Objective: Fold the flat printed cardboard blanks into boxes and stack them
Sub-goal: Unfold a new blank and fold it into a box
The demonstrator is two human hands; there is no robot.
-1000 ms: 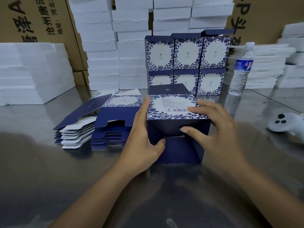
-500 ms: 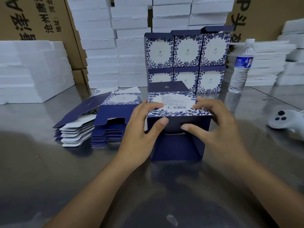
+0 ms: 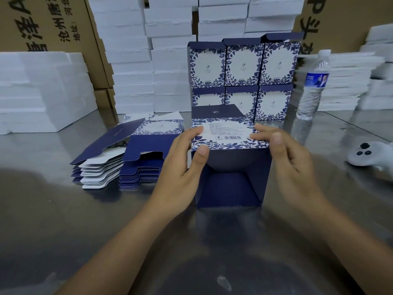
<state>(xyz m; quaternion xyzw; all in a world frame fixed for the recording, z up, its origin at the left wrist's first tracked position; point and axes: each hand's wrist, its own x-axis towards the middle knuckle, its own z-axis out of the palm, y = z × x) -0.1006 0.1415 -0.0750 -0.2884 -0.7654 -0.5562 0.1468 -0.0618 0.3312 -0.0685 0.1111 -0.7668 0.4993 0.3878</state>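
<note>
Six stacked boxes (image 3: 243, 67) at 12 o'clock, blanks (image 3: 139, 165) left at 9; left hand (image 3: 178, 173), right hand (image 3: 294, 165) pinch half-folded box (image 3: 223, 136).

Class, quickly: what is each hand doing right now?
Left hand: pinches the box at its top edge.
Right hand: fingertips on the box; grip cannot be told.

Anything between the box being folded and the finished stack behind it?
Nothing visible. The half-folded blue floral cardboard box, gripped by left hand and right hand, sits just in front of the stack of finished floral boxes. The clear plastic water bottle stands to its right, off the path.
</note>
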